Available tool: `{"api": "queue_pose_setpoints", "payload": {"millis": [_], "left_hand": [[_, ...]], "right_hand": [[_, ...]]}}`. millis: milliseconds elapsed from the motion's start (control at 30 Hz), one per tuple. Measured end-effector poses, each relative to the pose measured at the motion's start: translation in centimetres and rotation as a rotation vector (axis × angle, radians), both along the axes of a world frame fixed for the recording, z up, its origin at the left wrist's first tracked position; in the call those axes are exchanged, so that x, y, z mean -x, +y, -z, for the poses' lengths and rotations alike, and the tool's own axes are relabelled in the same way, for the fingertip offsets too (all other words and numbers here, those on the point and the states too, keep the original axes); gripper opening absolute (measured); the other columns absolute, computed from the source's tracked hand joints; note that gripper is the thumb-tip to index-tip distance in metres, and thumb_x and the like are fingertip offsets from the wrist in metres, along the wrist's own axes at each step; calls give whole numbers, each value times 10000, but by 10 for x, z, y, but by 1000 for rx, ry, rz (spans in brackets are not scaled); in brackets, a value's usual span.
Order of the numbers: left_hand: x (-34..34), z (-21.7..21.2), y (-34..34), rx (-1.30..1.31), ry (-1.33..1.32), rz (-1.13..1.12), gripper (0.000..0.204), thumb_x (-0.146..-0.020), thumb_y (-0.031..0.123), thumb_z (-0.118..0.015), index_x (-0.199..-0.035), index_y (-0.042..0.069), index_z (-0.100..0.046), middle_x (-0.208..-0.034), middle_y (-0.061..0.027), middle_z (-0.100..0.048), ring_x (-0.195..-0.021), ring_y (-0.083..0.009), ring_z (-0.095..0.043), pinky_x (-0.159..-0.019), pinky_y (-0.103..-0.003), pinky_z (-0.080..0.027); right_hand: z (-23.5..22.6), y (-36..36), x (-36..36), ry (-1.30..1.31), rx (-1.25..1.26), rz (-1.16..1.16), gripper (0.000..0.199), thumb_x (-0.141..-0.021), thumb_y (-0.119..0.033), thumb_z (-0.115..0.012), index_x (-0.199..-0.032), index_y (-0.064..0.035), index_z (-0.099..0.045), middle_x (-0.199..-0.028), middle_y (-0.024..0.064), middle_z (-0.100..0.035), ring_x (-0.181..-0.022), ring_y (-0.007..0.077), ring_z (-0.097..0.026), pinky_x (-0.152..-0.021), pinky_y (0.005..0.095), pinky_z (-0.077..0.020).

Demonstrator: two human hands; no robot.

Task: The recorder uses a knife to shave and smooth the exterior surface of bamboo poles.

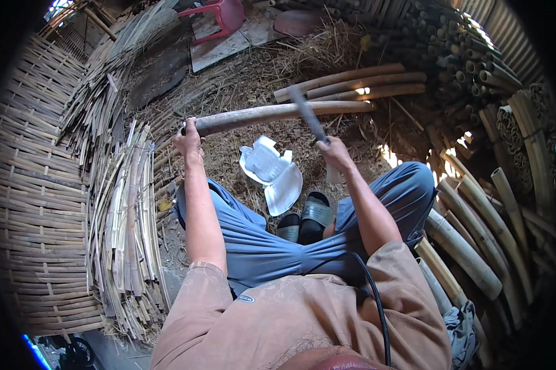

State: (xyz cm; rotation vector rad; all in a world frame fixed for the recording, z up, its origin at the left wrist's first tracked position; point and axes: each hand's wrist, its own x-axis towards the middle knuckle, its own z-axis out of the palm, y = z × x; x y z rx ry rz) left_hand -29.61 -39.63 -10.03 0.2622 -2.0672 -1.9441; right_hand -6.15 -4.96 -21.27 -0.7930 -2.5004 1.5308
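Observation:
My left hand (189, 139) grips the near end of a long bamboo pole (278, 113) that lies across the straw-covered ground in front of me. In my right hand (335, 152) I hold the handle of a dark blade (307, 113), raised so its tip sits over the middle of the pole. I am seated with my legs in blue trousers (259, 246) and black sandals (308, 216) below the pole.
White foam trays (271, 172) lie on the ground by my feet. Split bamboo strips (127, 228) are piled at left beside a woven bamboo mat (37, 203). Whole bamboo poles (475, 246) stack at right and behind (358, 83). A red plastic stool (219, 15) stands at the back.

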Motion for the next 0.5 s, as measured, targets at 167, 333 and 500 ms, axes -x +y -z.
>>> {"api": "queue_pose_setpoints", "payload": {"millis": [167,333,500], "left_hand": [[1,-15,-27,-113,-86,68,388,-783,356,-790,-911,-9,-761,-776,-74,-701,-516,-137,-614,-410,-268,-495],[6,-19,-34,-107,-208,14,397,-774,390,-790,-930,26,-765,-802,-55,-698,-557,-139,-620,-413,-249,-447],[11,-5,-18,-73,-206,41,407,-781,423,-771,-925,47,-711,-851,-77,-680,-659,-164,-650,-458,-295,-485]], "right_hand": [[-9,0,-9,-23,-23,40,381,-911,-358,-644,-1069,-18,-715,-894,185,-740,-863,309,-733,-781,424,-554],[0,5,-13,-161,-175,361,358,-929,-348,-647,-1018,-7,-715,-833,150,-730,-809,278,-727,-740,432,-555],[11,-7,-4,55,-43,-77,335,-968,-339,-653,-1003,-6,-674,-712,61,-649,-614,175,-626,-616,386,-517]]}}
